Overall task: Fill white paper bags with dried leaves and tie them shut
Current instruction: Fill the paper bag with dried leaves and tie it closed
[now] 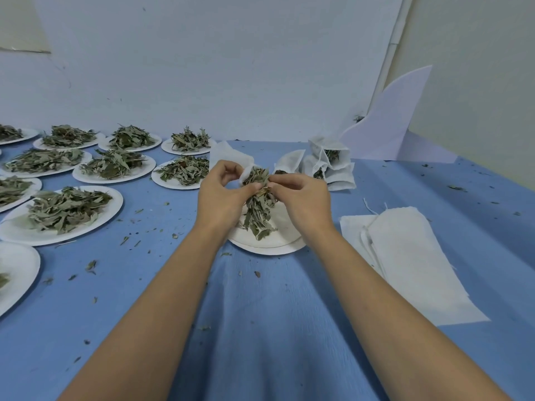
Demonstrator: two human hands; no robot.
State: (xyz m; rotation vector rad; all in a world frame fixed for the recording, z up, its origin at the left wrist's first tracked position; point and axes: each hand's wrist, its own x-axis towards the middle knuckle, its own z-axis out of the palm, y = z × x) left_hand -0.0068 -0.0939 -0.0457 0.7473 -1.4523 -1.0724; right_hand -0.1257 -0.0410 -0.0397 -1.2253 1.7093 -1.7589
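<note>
Left hand (221,192) pinches the white paper bag (231,157) open above a plate (272,246). Right hand (301,195) pinches dried leaves (257,206), half in. Risk: brittle leaves snag the rim and spill onto the counter (260,314) (crumbs lie there).

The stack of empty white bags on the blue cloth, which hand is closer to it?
Right. The right hand pinches dried leaves just left of and beyond the stack. The left hand, gripping the bag being filled, is farther left.
</note>
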